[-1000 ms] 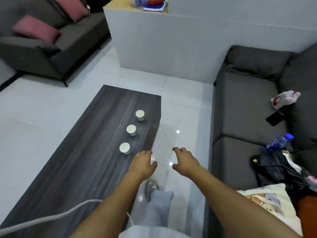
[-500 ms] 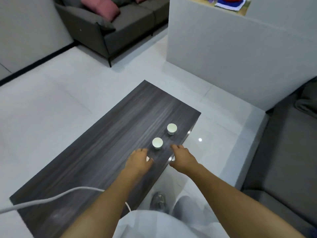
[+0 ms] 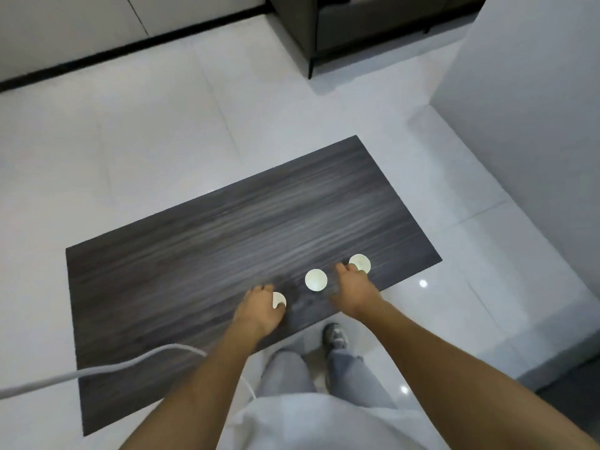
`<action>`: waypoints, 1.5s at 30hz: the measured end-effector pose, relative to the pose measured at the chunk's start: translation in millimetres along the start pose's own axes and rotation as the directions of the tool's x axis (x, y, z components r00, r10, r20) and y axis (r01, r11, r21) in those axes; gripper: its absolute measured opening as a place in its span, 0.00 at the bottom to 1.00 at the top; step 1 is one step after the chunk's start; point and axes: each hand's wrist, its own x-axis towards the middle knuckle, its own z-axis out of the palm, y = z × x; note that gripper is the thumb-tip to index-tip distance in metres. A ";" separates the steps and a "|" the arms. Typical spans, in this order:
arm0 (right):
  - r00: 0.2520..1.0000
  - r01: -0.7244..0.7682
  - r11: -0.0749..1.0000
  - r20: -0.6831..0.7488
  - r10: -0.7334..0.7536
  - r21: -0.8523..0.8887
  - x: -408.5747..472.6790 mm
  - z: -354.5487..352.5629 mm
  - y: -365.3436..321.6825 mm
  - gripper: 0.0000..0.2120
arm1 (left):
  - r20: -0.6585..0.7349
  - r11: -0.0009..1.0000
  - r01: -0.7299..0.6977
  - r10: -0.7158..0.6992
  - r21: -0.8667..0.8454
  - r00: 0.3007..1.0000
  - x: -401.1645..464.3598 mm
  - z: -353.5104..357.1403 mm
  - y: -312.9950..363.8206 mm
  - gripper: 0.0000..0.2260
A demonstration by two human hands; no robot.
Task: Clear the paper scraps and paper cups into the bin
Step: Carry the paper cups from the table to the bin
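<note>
Three white paper cups stand in a row near the front edge of a dark wood coffee table point(image 3: 194, 254). My left hand point(image 3: 259, 308) is on the left cup point(image 3: 280, 299), which shows between thumb and fingers; most of it is hidden. The middle cup point(image 3: 316, 280) stands free between my hands. My right hand point(image 3: 354, 289) reaches forward with fingers extended, its fingertips at the near rim of the right cup point(image 3: 361, 262). I see no bin and no paper scraps.
A white cable point(image 3: 97, 371) crosses the table's near left corner. A dark sofa point(image 3: 341, 30) stands at the back, a pale partition wall point(image 3: 519, 92) on the right. My legs and a shoe point(image 3: 336, 334) are just before the table, on glossy white floor tiles.
My view has swung left and down, so the table now lies across the frame. Both hands have moved forward: the left onto the left cup, the right up to the right cup.
</note>
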 end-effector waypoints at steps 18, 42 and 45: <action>0.987 0.096 0.992 0.140 -0.084 -0.082 171.1 104.3 34.4 0.37 | -0.006 0.982 0.184 -0.184 -0.043 0.983 133.1 112.8 -37.2 0.26; 0.974 0.185 0.972 0.155 -0.163 -0.146 171.2 140.6 6.1 0.33 | -0.001 0.997 0.047 -0.048 -0.058 0.999 135.8 141.5 -62.8 0.31; 0.961 0.245 0.958 0.171 -0.219 -0.150 154.7 125.6 -10.9 0.33 | -0.028 0.996 0.073 -0.075 -0.057 0.997 116.9 120.9 -60.6 0.31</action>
